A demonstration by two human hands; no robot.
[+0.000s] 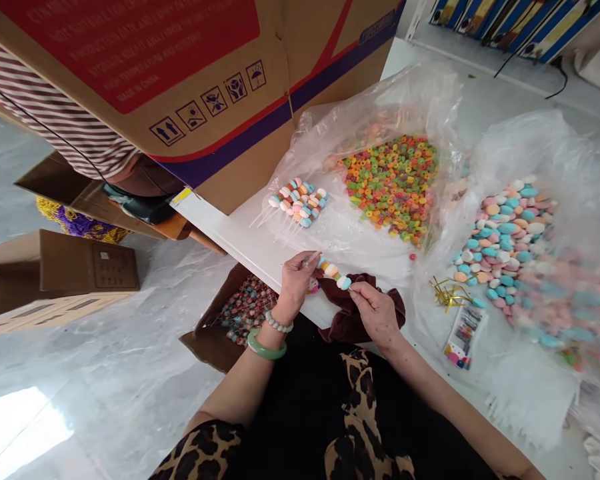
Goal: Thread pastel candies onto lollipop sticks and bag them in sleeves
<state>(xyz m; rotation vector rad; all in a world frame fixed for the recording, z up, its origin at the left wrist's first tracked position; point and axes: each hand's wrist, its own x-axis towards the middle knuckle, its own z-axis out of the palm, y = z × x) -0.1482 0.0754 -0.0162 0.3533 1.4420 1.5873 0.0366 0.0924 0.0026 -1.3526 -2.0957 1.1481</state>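
Observation:
A candy skewer (331,270), threaded with pastel pieces and coloured rings, is held slantwise between my two hands. My left hand (299,283) pinches its upper left end, where clear wrapping or stick shows at the fingertips. Close to the blue end piece, my right hand (374,310) has thumb and fingers closed on the lower end. Beneath them a dark brown cloth (347,317) lies crumpled at the table edge. Several similar skewers (300,201) rest in a pile beyond my left hand, their white sticks pointing left.
Opened plastic bags hold gummy rings (393,187) and pastel candies (505,240). Gold twist ties (450,293) and printed labels (464,337) lie right. A large carton (220,153) stands on the table (245,230). Below left, an open box (210,333) contains wrapped skewers. A person in stripes (55,113) is behind the carton.

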